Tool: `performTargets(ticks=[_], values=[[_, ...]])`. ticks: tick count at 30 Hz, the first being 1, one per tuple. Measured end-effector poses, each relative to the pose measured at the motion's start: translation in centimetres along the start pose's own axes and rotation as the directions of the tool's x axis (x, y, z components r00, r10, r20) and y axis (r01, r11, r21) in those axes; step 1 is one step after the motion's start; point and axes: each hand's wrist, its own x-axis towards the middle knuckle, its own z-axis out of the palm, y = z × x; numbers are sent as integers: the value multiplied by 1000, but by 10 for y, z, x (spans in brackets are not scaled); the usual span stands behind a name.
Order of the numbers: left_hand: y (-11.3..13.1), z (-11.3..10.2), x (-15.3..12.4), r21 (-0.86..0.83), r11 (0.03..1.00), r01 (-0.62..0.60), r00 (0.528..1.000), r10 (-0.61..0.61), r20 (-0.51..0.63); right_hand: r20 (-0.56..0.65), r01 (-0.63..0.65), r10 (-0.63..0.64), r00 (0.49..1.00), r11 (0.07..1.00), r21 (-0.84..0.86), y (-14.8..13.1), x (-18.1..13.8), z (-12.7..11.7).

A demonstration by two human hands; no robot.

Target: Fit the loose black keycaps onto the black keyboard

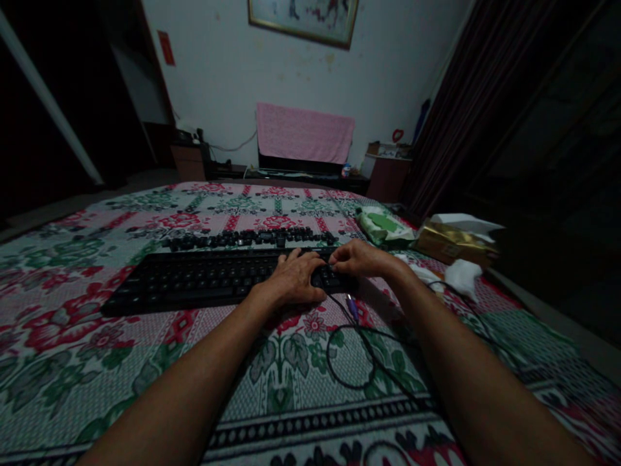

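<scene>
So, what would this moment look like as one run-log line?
left grip: spread on keyboard | right grip: fingertips at keyboard's right end | loose black keys: beyond keyboard | cable: looped on tablecloth

Bare forearms (pixel 204 369) forward, left hand (pixel 295 277) palm-down and loosely spread, right hand (pixel 359 259) curled into a pinch.

A gold-framed picture (pixel 303 19) hangs on the far wall (pixel 208 71), above a pink towel (pixel 305 133). A dark curtain (pixel 463 84) hangs right of the far cabinet (pixel 388 178). At right, a green-and-white pack (pixel 385 226) lies beside a gold tissue box (pixel 449 244).
</scene>
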Motion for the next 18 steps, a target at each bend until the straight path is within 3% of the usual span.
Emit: performTargets(ticks=[8, 18], values=[[0, -1, -1, -19, 1000, -12, 1000, 12, -5, 9, 17, -17, 1000, 1000, 26, 4, 0, 0], [1, -1, -1, 13, 1000, 2, 999, -2, 46, -34, -86, 87, 996, 996, 27, -2, 4, 3]])
